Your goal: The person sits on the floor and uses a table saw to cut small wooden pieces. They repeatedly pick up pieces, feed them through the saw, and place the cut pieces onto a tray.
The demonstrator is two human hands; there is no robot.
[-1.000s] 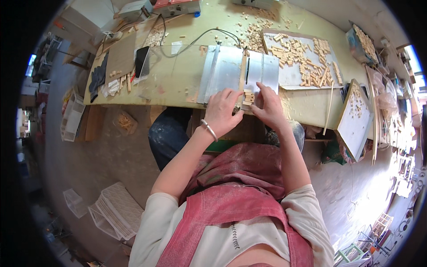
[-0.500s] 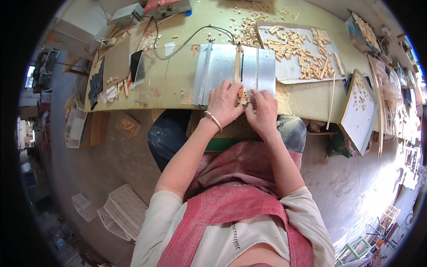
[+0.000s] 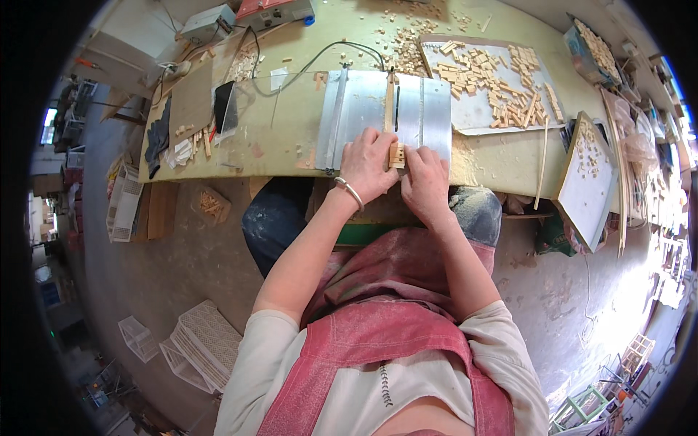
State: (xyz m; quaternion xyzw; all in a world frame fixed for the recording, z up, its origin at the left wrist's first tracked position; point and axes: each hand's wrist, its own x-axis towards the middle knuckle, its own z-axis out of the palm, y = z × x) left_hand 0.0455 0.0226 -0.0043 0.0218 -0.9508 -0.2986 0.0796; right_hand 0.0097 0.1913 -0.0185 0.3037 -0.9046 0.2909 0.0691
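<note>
Between my two hands, at the near end of a metal saw table [image 3: 363,109], lie several small wooden blocks [image 3: 397,155] lined up together. My left hand [image 3: 368,163] presses them from the left, its fingers closed against their edge. From the other side my right hand [image 3: 426,174] holds them with thumb and bent fingers. A wooden fence strip [image 3: 389,102] runs up the plate just beyond the blocks, and a dark slot [image 3: 397,109] lies to the right of it.
A white tray [image 3: 465,120] of loose wooden blocks lies at right, near a long thin stick [image 3: 542,166]. Farther right a tilted board [image 3: 582,196] bears small pieces. A dark cable [image 3: 298,65] loops behind the plate. At left are a phone [image 3: 224,105] and dark gloves [image 3: 156,142].
The blocks, uneven and slanted before, now sit in a straighter, tighter group. My right hand has moved slightly left, closing in on them; my left hand stays nearly in place.
</note>
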